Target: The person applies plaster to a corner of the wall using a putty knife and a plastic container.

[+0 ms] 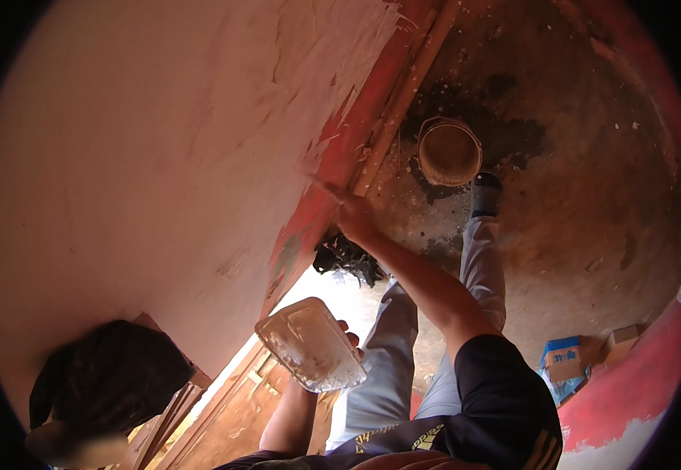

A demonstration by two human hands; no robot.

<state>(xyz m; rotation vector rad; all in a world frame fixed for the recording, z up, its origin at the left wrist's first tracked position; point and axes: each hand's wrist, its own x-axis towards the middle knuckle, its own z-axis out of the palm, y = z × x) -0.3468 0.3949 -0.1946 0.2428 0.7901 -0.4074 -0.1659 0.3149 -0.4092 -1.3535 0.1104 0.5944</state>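
Note:
My left hand (350,335) is closed round the side of a shallow rectangular plastic tub (305,341), with its fingers curled over the far-right rim. Whitish paste is smeared inside the tub, thickest toward the near edge. My right arm reaches forward and left, and my right hand (354,216) is closed on a thin scraper-like tool (322,186), blurred and seen nearly edge-on. The tool is at the lower part of the wall (176,149), where a pale plastered coat meets a red painted band (340,149). Whether its tip touches the wall I cannot tell.
A round bucket (450,154) stands on the stained floor (568,204) ahead of my foot (485,192). Black crumpled plastic (348,261) lies by the wall's corner. Dark cloth (113,376) hangs at lower left. A blue box (562,359) sits by the red wall at right (623,392).

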